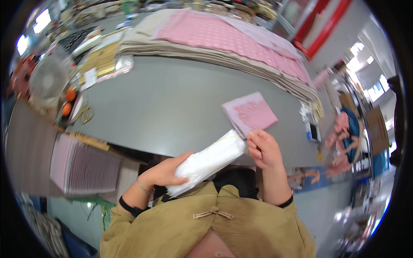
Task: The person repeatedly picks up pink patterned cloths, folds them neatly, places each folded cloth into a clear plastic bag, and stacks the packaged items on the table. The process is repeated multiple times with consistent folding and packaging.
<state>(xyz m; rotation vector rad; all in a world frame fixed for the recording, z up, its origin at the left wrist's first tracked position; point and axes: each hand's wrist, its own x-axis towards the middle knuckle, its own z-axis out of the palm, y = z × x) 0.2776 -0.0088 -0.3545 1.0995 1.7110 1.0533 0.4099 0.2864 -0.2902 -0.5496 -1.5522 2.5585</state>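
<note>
My left hand point(170, 171) is closed around the near end of a bundle of thin white plastic bags point(213, 157), held slanted over the table's front edge. A thin yellowish rubber band point(223, 138) crosses the bundle and runs toward its far end. There the thumb and fingertips of my right hand point(264, 148) pinch together, seemingly on the band; the fingers partly hide it. Just beyond lies a folded pink cloth point(251, 112) with a darker pink pattern, its near corner next to the bundle's far end.
A wide stack of pink and beige fabric point(223, 36) spans the back of the grey table point(163, 99). Yellow-handled scissors point(86, 115) and a fan point(48, 79) are at left. Folded pink pieces point(88, 165) stand lower left. A phone-like object point(313, 132) lies near the right edge.
</note>
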